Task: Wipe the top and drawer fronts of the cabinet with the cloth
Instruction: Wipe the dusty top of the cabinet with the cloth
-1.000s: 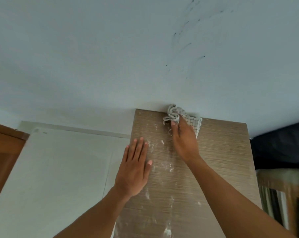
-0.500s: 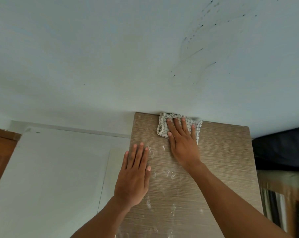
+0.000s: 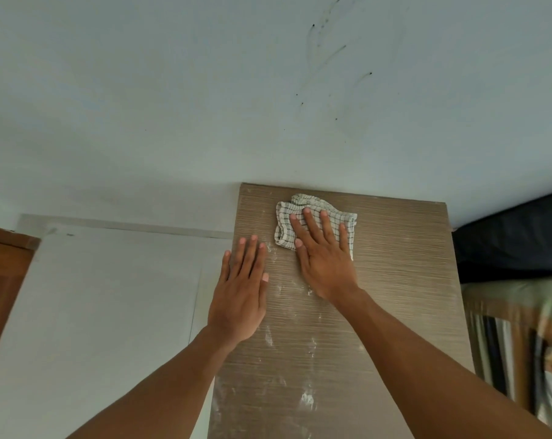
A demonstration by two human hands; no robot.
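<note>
Head: checked cloth [image 3: 315, 217] (crumpled) flattened.

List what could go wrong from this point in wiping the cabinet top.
1. The right hand presses the checked cloth flat near the back edge; a forward stroke would likely push the white dust off the cabinet top onto the floor.
2. The left hand rests on the dusty left edge, so that patch may be missed or smeared.

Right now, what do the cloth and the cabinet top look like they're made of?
The cloth: soft woven fabric, probably cotton, judging by its thin dark check and crumpled folds. The cabinet top: matte wood-grain board, likely laminate rather than solid wood, with fine, even lines; white dusty smears sit on it.
</note>
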